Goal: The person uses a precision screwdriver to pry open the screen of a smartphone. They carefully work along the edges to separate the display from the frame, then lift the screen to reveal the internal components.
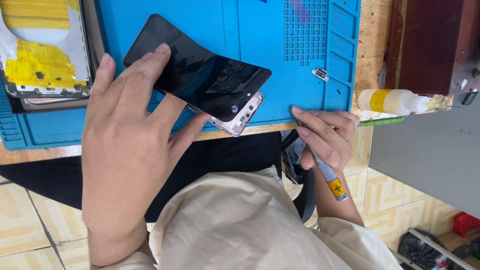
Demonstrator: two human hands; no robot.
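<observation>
Left hand [127,150] spread over the black phone screen panel [200,75], fingertips on the glass, thumb under its near edge: gripping the panel, lifted at an angle off the silver phone frame [240,117]. Panel and frame lying on the blue silicone repair mat [260,40], at the near edge of the wooden desk [367,35]. Right hand [327,137] clenched around a slim metal screwdriver [327,172], yellow band at its end, tip hidden behind the fingers at the mat's edge.

Step in hand, by judgement: separating the display from the frame. Next move likely calls for a steady, shallow lift, watching for any flex cable not visible here.

Further out: small metal bracket [320,74] on the mat, a second opened phone with yellow film [42,55], a clear squeeze bottle [392,101].
</observation>
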